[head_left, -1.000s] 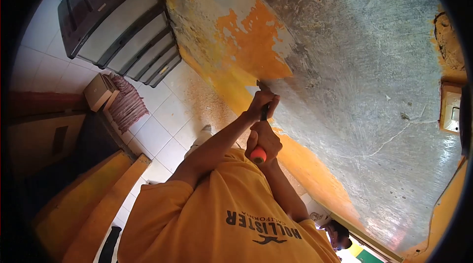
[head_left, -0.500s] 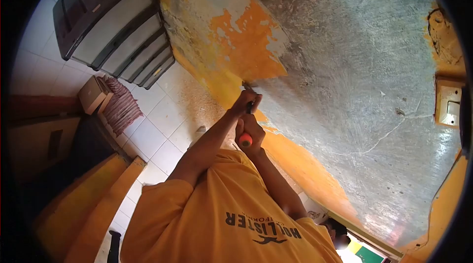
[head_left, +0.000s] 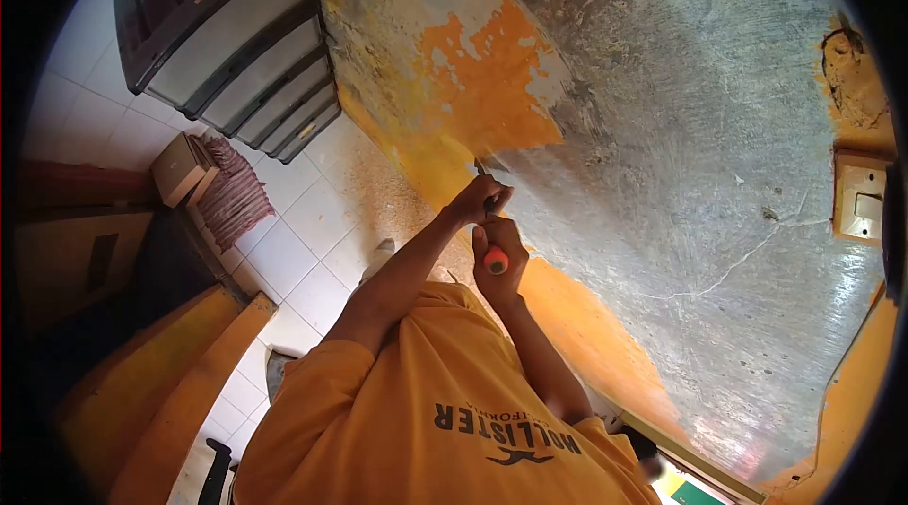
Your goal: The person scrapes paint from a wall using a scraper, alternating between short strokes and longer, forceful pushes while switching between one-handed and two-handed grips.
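The orange end of a tool handle (head_left: 496, 260) sticks out of my right hand (head_left: 499, 242), whose fingers are wrapped round it. Farther forward, my left hand (head_left: 480, 200) grips the dark front part of the same tool. Its narrow tip (head_left: 480, 165) meets the wall (head_left: 643, 146) at the lower edge of an orange paint patch (head_left: 497, 108). Grey bare surface lies to the right of the tip, and yellow paint to the left. The exact shape of the tip is too small to tell.
A dark drawer unit (head_left: 236, 42) stands against the wall at upper left. Below it are a cardboard box (head_left: 180, 169) and a reddish ribbed cloth (head_left: 235, 198) on white tiles. A switch plate (head_left: 859, 204) is at right. Part of a person's head (head_left: 641, 446) shows at lower right.
Both hands and the tool appear slightly farther right in view, with the tool's orange end turned a little more toward me. The whole view has shifted slightly. Both hands keep their hold.
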Tool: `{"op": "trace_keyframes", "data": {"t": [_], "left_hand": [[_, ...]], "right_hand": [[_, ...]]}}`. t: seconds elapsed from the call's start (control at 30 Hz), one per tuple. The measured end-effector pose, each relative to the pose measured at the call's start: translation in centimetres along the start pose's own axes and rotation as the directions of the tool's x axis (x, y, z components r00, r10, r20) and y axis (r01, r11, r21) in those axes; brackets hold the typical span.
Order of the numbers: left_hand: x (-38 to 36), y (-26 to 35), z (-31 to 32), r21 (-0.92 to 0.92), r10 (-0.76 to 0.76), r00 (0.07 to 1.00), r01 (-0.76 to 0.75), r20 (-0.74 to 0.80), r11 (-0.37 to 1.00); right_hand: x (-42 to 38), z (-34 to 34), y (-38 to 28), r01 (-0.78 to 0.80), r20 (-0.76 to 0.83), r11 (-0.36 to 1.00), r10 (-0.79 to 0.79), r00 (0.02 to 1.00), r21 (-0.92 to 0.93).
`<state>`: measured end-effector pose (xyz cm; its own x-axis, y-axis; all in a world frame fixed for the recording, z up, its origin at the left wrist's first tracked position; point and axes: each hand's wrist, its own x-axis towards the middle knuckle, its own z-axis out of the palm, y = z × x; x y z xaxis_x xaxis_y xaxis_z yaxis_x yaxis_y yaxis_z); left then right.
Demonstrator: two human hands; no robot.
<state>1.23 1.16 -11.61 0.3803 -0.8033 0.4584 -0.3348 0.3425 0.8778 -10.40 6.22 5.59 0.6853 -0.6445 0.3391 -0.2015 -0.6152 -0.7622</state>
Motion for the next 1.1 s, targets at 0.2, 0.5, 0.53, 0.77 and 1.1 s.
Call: {"op": "trace_keyframes", "data": {"t": [0.2, 0.5, 0.53, 0.77, 1.1], "left_hand": [[1.2, 4.9, 0.8, 0.269, 0.047, 0.997, -0.063, 0.066, 0.961], [-5.4, 4.4, 2.2, 0.601, -0.101, 0.995, 0.092, -0.019, 0.794], [-6.2, 3.9, 2.3, 0.491, -0.171, 0.979, 0.205, -0.114, 0.846], [-7.2, 1.4, 4.6, -0.713, -0.870, 0.449, 0.677, 0.203, 0.184], [-2.7, 10.0, 6.1, -0.897, -0.888, 0.414, 0.443, 0.200, 0.005]], "right_hand": [[-2.2, -9.7, -2.1, -0.237, 0.448, 0.967, 0.169, 0.878, 0.099], [-10.4, -6.8, 3.6, -0.719, 0.398, 0.666, 0.616, 0.680, 0.198], [-10.9, -6.2, 3.4, -0.717, 0.377, 0.664, 0.622, 0.686, 0.209], [-11.6, -5.4, 0.8, -0.774, 0.371, 0.571, 0.680, 0.633, 0.274], [-9.4, -5.9, -0.8, -0.720, 0.321, 0.687, 0.663, 0.676, 0.097]]}}
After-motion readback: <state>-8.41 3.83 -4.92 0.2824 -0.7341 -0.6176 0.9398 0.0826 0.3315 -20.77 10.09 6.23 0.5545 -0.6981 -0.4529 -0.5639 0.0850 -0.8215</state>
